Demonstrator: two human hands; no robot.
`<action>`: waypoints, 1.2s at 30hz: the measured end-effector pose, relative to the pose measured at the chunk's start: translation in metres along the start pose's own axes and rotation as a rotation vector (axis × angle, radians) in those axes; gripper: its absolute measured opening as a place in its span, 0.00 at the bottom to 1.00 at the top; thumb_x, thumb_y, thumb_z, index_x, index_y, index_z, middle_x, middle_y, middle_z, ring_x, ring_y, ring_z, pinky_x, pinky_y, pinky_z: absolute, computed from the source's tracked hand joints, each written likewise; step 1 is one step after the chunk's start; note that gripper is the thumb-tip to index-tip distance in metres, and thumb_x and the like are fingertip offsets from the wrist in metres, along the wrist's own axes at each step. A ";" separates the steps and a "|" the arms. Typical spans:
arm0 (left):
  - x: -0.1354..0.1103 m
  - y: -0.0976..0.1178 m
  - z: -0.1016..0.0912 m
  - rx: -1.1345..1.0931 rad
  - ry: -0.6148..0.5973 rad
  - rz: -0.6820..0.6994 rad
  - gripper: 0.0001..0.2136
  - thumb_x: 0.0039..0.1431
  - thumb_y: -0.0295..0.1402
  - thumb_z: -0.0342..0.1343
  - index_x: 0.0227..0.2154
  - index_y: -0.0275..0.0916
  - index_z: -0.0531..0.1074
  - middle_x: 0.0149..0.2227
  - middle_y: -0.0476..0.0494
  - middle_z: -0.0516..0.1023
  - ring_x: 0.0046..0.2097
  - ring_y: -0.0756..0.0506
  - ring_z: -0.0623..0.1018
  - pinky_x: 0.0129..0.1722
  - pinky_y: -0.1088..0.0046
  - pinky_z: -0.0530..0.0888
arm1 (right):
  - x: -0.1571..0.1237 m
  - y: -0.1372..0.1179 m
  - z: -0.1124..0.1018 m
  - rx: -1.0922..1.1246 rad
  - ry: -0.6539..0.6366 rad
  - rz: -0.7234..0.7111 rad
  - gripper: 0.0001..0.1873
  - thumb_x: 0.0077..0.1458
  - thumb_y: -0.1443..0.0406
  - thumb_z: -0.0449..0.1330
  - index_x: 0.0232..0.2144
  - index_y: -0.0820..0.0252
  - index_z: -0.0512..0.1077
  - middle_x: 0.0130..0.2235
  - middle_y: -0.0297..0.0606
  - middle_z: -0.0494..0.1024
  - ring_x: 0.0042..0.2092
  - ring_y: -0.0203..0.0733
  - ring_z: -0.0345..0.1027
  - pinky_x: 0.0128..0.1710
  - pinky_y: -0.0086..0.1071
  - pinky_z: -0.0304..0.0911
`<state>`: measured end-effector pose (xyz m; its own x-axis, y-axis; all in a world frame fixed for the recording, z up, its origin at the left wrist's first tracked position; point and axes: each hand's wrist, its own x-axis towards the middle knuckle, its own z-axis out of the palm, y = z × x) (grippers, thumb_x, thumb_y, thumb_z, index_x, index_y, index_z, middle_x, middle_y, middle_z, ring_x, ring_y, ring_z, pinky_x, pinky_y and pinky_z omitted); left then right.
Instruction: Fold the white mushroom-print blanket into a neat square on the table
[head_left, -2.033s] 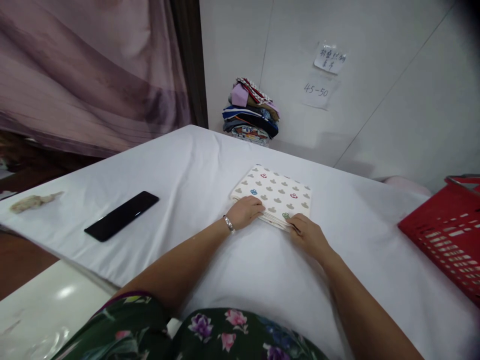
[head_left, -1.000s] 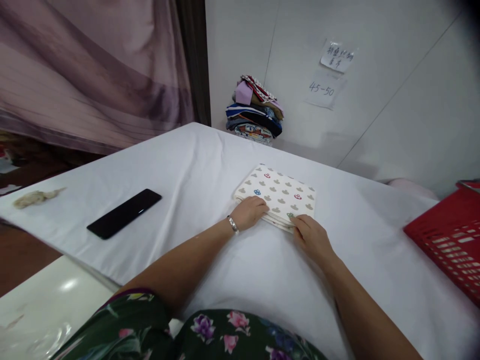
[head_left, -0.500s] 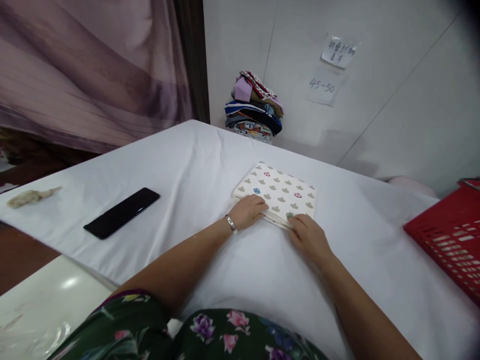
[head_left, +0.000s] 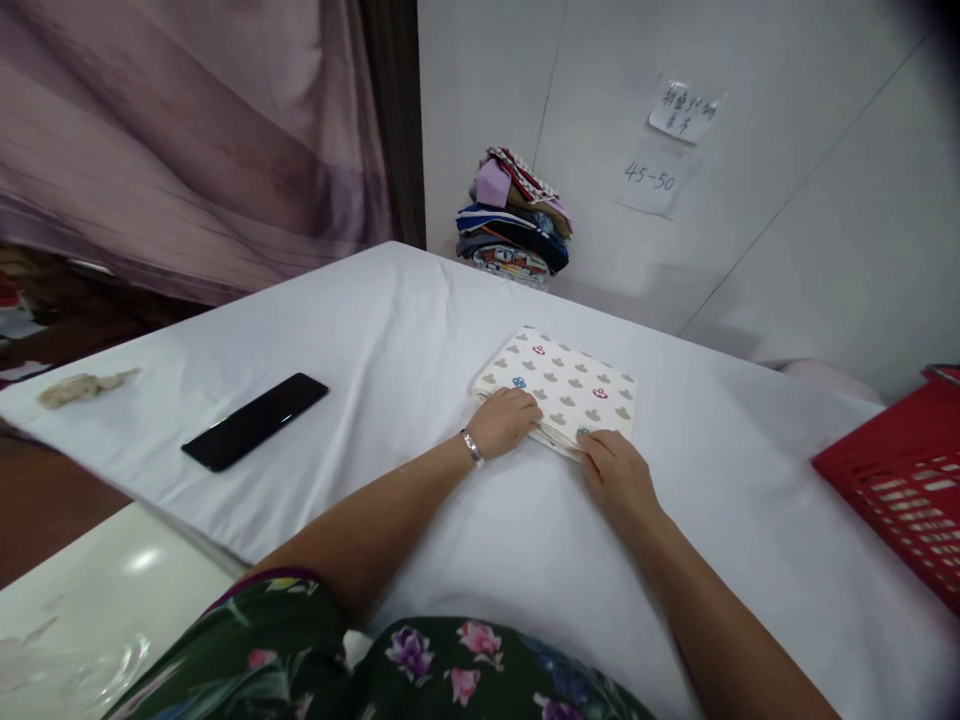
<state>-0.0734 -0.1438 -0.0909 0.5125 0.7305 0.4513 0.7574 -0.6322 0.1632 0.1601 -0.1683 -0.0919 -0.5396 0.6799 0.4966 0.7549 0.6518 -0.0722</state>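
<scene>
A folded cream cloth (head_left: 559,375) lies flat on the white-covered table, printed with grey-beige shapes and a few red, blue and green ones. Several layers show along its near edge. My left hand (head_left: 506,420), with a silver bracelet at the wrist, is closed over the left part of that edge. At the near right corner, my right hand (head_left: 619,470) grips the layers, fingers on top. Its thumb is partly hidden beneath the edge.
A black phone (head_left: 255,420) and a small beige scrap (head_left: 86,387) lie to the left. A red plastic basket (head_left: 900,480) stands at the right edge. Beyond the table, a pile of folded fabrics (head_left: 514,220) rises by the wall, near paper notes (head_left: 652,180).
The view has shifted slightly, so everything sits a little further right. Both hands stay at the cloth's near edge, with only a slight shift in its layers.
</scene>
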 end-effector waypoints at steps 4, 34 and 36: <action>0.000 0.000 0.002 0.001 -0.018 -0.014 0.06 0.60 0.32 0.48 0.35 0.39 0.69 0.38 0.46 0.73 0.41 0.47 0.69 0.42 0.68 0.63 | 0.000 -0.002 0.000 -0.012 -0.052 0.013 0.13 0.58 0.66 0.48 0.40 0.59 0.70 0.38 0.40 0.72 0.39 0.42 0.63 0.37 0.34 0.60; -0.029 -0.065 -0.030 -0.127 0.054 -0.191 0.08 0.52 0.29 0.57 0.36 0.41 0.73 0.41 0.45 0.72 0.44 0.46 0.69 0.45 0.67 0.67 | 0.029 -0.029 0.022 -0.071 -0.015 0.000 0.11 0.59 0.65 0.48 0.38 0.60 0.70 0.35 0.41 0.70 0.38 0.44 0.61 0.35 0.36 0.57; -0.030 -0.067 -0.030 -0.153 0.064 -0.201 0.08 0.52 0.27 0.55 0.36 0.41 0.73 0.41 0.45 0.71 0.44 0.47 0.69 0.45 0.68 0.68 | 0.028 -0.029 0.023 -0.069 -0.009 -0.001 0.11 0.59 0.65 0.49 0.38 0.60 0.70 0.36 0.41 0.70 0.38 0.44 0.61 0.36 0.36 0.57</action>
<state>-0.1515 -0.1315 -0.0896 0.3277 0.8306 0.4503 0.7687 -0.5115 0.3840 0.1150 -0.1603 -0.0962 -0.5431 0.6825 0.4891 0.7783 0.6278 -0.0118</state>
